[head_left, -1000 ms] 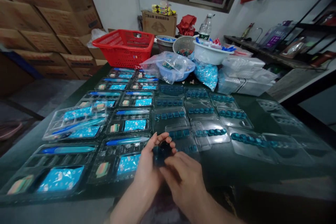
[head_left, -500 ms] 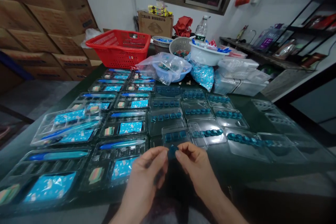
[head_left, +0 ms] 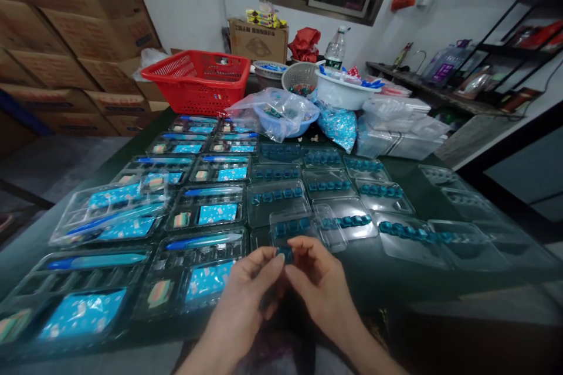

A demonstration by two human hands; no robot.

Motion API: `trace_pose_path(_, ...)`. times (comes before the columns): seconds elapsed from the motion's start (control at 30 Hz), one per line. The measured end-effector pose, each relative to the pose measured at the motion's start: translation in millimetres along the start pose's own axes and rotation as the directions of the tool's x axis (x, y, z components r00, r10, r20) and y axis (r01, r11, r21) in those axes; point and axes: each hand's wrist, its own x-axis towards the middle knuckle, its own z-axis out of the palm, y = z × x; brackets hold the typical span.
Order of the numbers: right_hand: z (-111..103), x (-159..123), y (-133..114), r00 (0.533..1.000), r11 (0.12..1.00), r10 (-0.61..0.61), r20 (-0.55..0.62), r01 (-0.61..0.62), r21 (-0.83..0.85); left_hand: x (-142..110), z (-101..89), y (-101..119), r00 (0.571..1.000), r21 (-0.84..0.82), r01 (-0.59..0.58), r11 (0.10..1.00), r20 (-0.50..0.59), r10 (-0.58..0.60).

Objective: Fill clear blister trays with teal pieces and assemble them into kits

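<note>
A small dark teal translucent piece (head_left: 285, 254), cube-like in shape, is between my two hands at the near edge of the table. My left hand (head_left: 253, 284) pinches it from the left with thumb and fingers. From the right, the curled fingers of my right hand (head_left: 319, 275) close on the same piece, its thumb lower down. Just beyond them lies a clear plastic tray (head_left: 275, 218) with a row of similar teal pieces (head_left: 294, 226). To the left of my hands, another clear tray (head_left: 176, 263) holds a blue pen (head_left: 204, 241), a striped eraser-like block (head_left: 159, 293) and a blue patterned packet (head_left: 207, 281).
More filled trays (head_left: 94, 261) cover the left side. Trays with teal rows (head_left: 347, 221) spread to the right. Behind stand a red basket (head_left: 197, 82), a blue bowl (head_left: 285, 123), a white basin (head_left: 345, 92) and stacked clear trays (head_left: 396, 129). Cartons (head_left: 57, 70) rise at left.
The teal piece has tilted and shifted slightly left between my fingers. My right index finger has moved up and left over it, its thumb lower. The trays stay where they were.
</note>
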Motion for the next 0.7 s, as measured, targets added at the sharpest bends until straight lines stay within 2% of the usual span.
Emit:
trace_pose_path(0.13,-1,0,-2,0.979,0.949,-0.204,0.026,0.204,-0.242,1,0.1,2,0.994,-0.117,0.095,0.989,0.057,-0.089)
trace_pose_path(0.23,-5,3,-2,0.978,0.932,-0.204,0.050,0.210,-0.296,2,-1.3,0,0.994,-0.092,0.068,0.993,0.086,-0.060)
trace_pose_path(0.33,-8,4,-1,0.989,0.940,-0.119,0.082,0.139,-0.312,2,-3.6,-2,0.996,0.150,-0.090,0.985,0.041,0.084)
trace_pose_path(0.4,-10,3,-1,0.991,0.946,-0.058,0.117,0.092,-0.310,1,-5.1,0,0.979,0.380,-0.191,0.905,0.007,0.203)
trace_pose_path(0.47,-12,3,-4,0.985,0.936,-0.053,0.167,0.108,-0.336,0,-6.5,3,0.949,0.536,-0.269,0.800,0.007,0.315)
trace_pose_path(0.57,-13,3,-13,0.963,0.887,-0.103,0.248,0.202,-0.414,-1,-8.1,7,0.909,0.603,-0.350,0.717,0.033,0.416)
trace_pose_path(0.7,-11,3,-18,0.964,0.885,-0.058,0.261,0.170,-0.433,0,-9.2,7,0.880,0.645,-0.411,0.644,0.096,0.466)
